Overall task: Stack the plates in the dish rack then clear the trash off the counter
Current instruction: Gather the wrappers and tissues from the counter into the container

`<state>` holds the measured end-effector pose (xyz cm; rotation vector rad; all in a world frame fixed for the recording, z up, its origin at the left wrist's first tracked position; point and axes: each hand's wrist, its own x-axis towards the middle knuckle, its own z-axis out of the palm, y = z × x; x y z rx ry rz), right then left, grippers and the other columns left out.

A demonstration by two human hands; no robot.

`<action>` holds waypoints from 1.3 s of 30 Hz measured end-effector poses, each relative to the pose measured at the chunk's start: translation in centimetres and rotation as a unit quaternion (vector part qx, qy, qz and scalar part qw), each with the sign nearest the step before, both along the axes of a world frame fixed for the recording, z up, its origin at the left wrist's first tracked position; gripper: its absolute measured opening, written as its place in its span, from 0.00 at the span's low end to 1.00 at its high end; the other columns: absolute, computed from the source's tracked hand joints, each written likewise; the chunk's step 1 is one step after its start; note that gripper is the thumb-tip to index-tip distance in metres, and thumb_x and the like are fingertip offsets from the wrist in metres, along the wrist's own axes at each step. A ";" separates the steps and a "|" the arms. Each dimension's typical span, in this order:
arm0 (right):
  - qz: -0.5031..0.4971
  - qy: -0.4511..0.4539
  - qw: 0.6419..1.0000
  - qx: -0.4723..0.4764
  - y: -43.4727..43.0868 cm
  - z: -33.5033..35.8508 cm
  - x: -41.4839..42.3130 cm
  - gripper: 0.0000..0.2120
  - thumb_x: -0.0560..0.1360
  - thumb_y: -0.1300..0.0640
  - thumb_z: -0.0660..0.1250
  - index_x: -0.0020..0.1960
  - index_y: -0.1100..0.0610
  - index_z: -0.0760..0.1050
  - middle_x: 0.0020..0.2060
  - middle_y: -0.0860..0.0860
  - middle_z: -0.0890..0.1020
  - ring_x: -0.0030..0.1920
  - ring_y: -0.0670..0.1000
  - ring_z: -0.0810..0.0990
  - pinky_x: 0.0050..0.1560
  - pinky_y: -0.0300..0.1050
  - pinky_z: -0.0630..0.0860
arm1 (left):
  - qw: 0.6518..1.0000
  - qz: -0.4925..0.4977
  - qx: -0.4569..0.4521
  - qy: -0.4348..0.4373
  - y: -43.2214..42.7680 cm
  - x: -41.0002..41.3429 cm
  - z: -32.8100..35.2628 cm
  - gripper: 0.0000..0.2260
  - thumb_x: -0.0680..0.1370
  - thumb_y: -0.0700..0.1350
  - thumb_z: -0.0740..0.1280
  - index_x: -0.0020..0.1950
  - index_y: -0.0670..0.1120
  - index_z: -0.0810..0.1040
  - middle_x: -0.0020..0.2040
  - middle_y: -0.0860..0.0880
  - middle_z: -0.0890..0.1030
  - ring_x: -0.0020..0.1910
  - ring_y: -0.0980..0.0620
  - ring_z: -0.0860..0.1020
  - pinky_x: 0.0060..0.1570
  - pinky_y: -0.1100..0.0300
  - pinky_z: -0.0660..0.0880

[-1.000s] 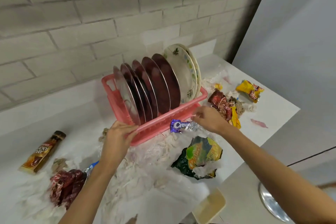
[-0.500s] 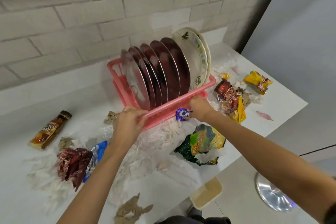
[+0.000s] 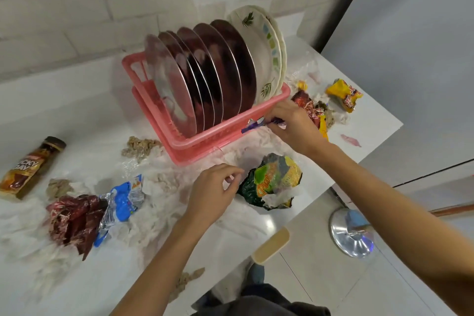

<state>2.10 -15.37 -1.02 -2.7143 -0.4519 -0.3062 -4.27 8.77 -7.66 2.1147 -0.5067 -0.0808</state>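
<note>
A: Plates status?

B: Round steel plates [image 3: 179, 84] and two white floral plates [image 3: 260, 49] stand on edge in the pink plastic dish rack [image 3: 205, 137], floral ones at the right end. The rack sits on the white counter [image 3: 77, 100] by the tiled wall.

A: Hands?

B: Right hand [image 3: 292, 123] pinches a crumpled purple foil wrapper [image 3: 252, 127] right against the rack's front rim. Left hand [image 3: 213, 192] hovers with fingers loosely curled and nothing in it, just beside a crumpled green-and-yellow snack bag [image 3: 274, 182].

A: Trash?

B: All on the counter. Dark red wrapper [image 3: 71, 220] touching a blue-and-silver one [image 3: 125, 197] at left, a yellow packet [image 3: 343, 95] far right, white tissue scattered. A brown labelled bottle [image 3: 28, 167] lies on its side, far left.
</note>
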 end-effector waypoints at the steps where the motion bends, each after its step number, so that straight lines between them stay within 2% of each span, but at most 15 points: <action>1: -0.019 -0.017 0.999 0.030 -0.3 0.8 -0.6 0.04 0.73 0.65 0.71 0.47 0.61 0.79 0.45 0.53 0.81 0.47 0.52 0.76 0.48 0.40 0.72 | 1.000 0.003 -0.008 0.003 -0.6 -0.1 0.2 0.07 0.78 0.45 0.68 0.53 0.53 0.84 0.46 0.61 0.82 0.41 0.61 0.78 0.41 0.63 0.74; 4: -0.110 -0.005 0.988 0.112 -1.6 3.3 -2.9 0.04 0.77 0.61 0.66 0.52 0.59 0.74 0.44 0.53 0.80 0.43 0.53 0.77 0.43 0.43 0.73 | 1.000 -0.008 -0.029 -0.001 -2.9 -0.2 1.1 0.09 0.78 0.47 0.67 0.57 0.52 0.82 0.48 0.58 0.82 0.45 0.61 0.77 0.44 0.64 0.74; 6: -0.151 0.024 0.973 0.174 -3.2 4.2 -4.4 0.03 0.78 0.61 0.64 0.52 0.58 0.72 0.42 0.53 0.79 0.40 0.55 0.76 0.40 0.46 0.74 | 0.998 -0.055 -0.007 -0.024 -5.4 -0.1 1.9 0.14 0.77 0.48 0.68 0.62 0.52 0.79 0.55 0.56 0.80 0.54 0.57 0.76 0.52 0.60 0.74; 9: -0.163 0.086 0.950 0.253 -5.9 4.0 -6.4 0.07 0.79 0.63 0.63 0.55 0.54 0.73 0.40 0.51 0.79 0.39 0.54 0.77 0.40 0.51 0.75 | 0.981 -0.112 0.131 -0.089 -9.5 1.1 1.8 0.27 0.75 0.56 0.68 0.72 0.52 0.69 0.70 0.53 0.70 0.69 0.52 0.65 0.67 0.50 0.65; 12: -0.158 0.151 0.906 0.363 -8.3 2.4 -9.1 0.12 0.80 0.66 0.62 0.49 0.49 0.70 0.39 0.52 0.82 0.36 0.51 0.78 0.37 0.46 0.73 | 0.953 -0.111 0.279 -0.046 -12.2 3.0 0.1 0.36 0.74 0.62 0.67 0.78 0.54 0.57 0.78 0.49 0.58 0.76 0.48 0.57 0.72 0.46 0.57; 15: -0.174 0.197 0.869 0.419 -11.3 -0.3 -11.4 0.09 0.80 0.67 0.61 0.52 0.53 0.70 0.39 0.57 0.84 0.32 0.49 0.81 0.32 0.43 0.75 | 0.963 -0.061 0.263 -0.022 -12.6 3.4 -1.2 0.32 0.75 0.56 0.68 0.77 0.54 0.62 0.75 0.49 0.67 0.71 0.47 0.68 0.68 0.50 0.65; 18: -0.173 0.228 0.845 0.452 -14.3 -3.5 -13.0 0.17 0.80 0.68 0.59 0.57 0.46 0.75 0.39 0.54 0.85 0.34 0.55 0.81 0.35 0.47 0.73 | 0.974 0.018 0.206 -0.094 -12.7 3.0 -0.4 0.21 0.76 0.45 0.70 0.69 0.50 0.74 0.63 0.49 0.80 0.60 0.48 0.78 0.58 0.56 0.72; 20: -0.180 0.254 0.825 0.472 -15.9 -4.6 -13.5 0.20 0.81 0.67 0.58 0.58 0.44 0.77 0.36 0.52 0.85 0.30 0.56 0.77 0.31 0.42 0.68 | 0.974 0.058 0.176 -0.132 -13.2 2.7 1.1 0.16 0.77 0.41 0.68 0.65 0.48 0.78 0.55 0.49 0.83 0.54 0.49 0.79 0.56 0.55 0.74; 23: -0.177 0.308 0.795 0.491 -17.5 -4.8 -13.3 0.15 0.79 0.69 0.56 0.52 0.56 0.79 0.26 0.50 0.77 0.20 0.46 0.68 0.25 0.34 0.58 | 0.969 0.092 0.113 -0.199 -14.5 2.4 3.6 0.14 0.78 0.37 0.66 0.62 0.47 0.80 0.49 0.51 0.82 0.47 0.53 0.77 0.50 0.52 0.76; 25: -0.185 0.348 0.758 0.520 -18.3 -4.7 -12.7 0.14 0.77 0.69 0.55 0.43 0.59 0.78 0.27 0.55 0.70 0.20 0.48 0.62 0.25 0.35 0.55 | 0.964 0.119 0.085 -0.221 -15.7 2.0 5.3 0.16 0.78 0.35 0.64 0.65 0.47 0.79 0.50 0.51 0.80 0.46 0.56 0.75 0.49 0.58 0.74; 28: -0.173 0.402 0.705 0.558 -19.4 -4.6 -11.9 0.10 0.78 0.64 0.57 0.40 0.59 0.72 0.28 0.56 0.67 0.23 0.49 0.59 0.24 0.36 0.54 | 0.962 0.165 0.049 -0.213 -17.4 0.9 7.9 0.18 0.80 0.36 0.60 0.69 0.47 0.74 0.46 0.50 0.74 0.41 0.61 0.70 0.44 0.69 0.68; 31: -0.136 0.415 0.723 0.534 -19.9 -4.7 -11.8 0.08 0.77 0.61 0.61 0.42 0.60 0.75 0.31 0.58 0.74 0.25 0.52 0.69 0.25 0.39 0.62 | 0.954 0.180 0.063 -0.232 -18.4 0.2 9.3 0.17 0.80 0.36 0.60 0.68 0.46 0.75 0.47 0.53 0.72 0.43 0.65 0.70 0.46 0.72 0.67; 33: -0.120 0.410 0.742 0.516 -19.7 -5.1 -12.1 0.07 0.77 0.64 0.63 0.43 0.60 0.79 0.34 0.57 0.79 0.30 0.50 0.76 0.33 0.40 0.70 | 0.948 0.194 0.081 -0.238 -18.4 0.5 9.6 0.16 0.79 0.36 0.60 0.65 0.45 0.76 0.48 0.53 0.72 0.44 0.65 0.71 0.47 0.70 0.68; 36: -0.097 0.421 0.749 0.502 -19.1 -5.8 -12.8 0.08 0.75 0.68 0.64 0.42 0.59 0.79 0.41 0.61 0.82 0.41 0.53 0.80 0.44 0.42 0.72 | 0.944 0.219 0.104 -0.225 -17.9 0.7 9.4 0.14 0.78 0.35 0.60 0.61 0.45 0.77 0.49 0.53 0.73 0.43 0.62 0.71 0.46 0.66 0.72; 39: -0.102 0.415 0.753 0.500 -18.7 -6.2 -13.4 0.08 0.75 0.69 0.65 0.40 0.58 0.75 0.38 0.56 0.80 0.40 0.50 0.77 0.37 0.33 0.71 | 0.944 0.241 0.072 -0.211 -18.3 -0.2 9.4 0.15 0.75 0.33 0.60 0.57 0.46 0.79 0.48 0.51 0.74 0.45 0.63 0.71 0.47 0.67 0.71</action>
